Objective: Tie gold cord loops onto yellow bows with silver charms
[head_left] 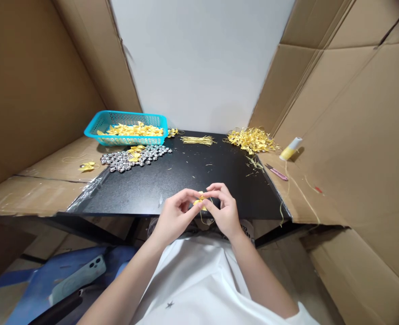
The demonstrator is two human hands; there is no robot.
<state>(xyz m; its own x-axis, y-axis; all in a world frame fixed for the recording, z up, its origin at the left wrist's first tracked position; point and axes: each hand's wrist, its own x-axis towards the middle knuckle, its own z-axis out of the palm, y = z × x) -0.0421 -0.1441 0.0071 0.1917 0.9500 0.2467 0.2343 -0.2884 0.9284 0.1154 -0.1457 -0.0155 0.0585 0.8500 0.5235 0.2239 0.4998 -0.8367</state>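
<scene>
Showing over the near edge of the black table (131,198), one small yellow ribbon piece (199,201), pinched from both sides. Left hand (178,209): thumb and forefinger closed on the piece, the other fingers curled. Right hand (226,211): thumb and forefinger likewise brought together on it, the remaining fingers loosely bent. Pale thread (203,222), one length, looped below the hands; whether it is tied to the piece cannot be told, the join being covered.

Handling, as judged: very light, soft, easily creased; folds liable to be flattened by a hard pinch; satin-like surface perhaps slightly slippery. Best taken by the fingertips at the gathered middle, the ribbon ends left free.

Also listed: blue basket (165,127) of yellow pieces, far left; silver beads (119,161), spread just before it; bundle of thin yellow strands (197,140), far middle; yellow heap (251,140), far right; pink snips (277,172) and thread spool (290,149), right, on cardboard (297,205).
</scene>
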